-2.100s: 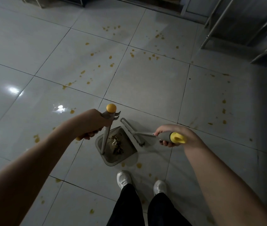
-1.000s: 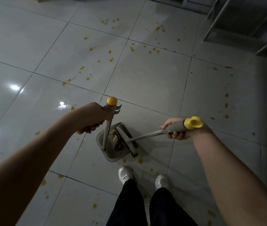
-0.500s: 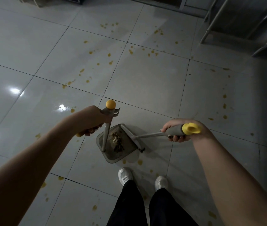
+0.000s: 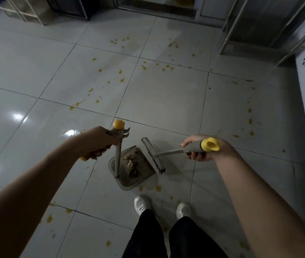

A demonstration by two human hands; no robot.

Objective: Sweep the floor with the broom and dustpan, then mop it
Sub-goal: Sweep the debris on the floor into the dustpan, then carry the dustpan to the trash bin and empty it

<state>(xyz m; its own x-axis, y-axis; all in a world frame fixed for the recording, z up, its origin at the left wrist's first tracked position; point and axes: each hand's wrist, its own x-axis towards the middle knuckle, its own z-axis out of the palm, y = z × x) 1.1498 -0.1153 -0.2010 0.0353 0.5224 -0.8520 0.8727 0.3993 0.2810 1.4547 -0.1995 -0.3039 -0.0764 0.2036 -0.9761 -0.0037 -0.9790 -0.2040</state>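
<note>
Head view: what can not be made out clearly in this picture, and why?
- Left hand fingers: head view, mostly hidden behind the hand itself.
- Yellow spots: head view, too small and dim to tell stains from crumbs.
- Metal rack: head view, cut off by the top edge.
- Debris in the dustpan: head view, too dim to identify.

Grey dustpan (image 4: pixel 129 180) holding debris (image 4: pixel 132 165), grey yellow-capped broom (image 4: pixel 152 155) head at its edge

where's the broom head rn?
Head view, centre: broom head at the dustpan's right edge, ahead of the white shoes; the right hand holds its handle.
</note>
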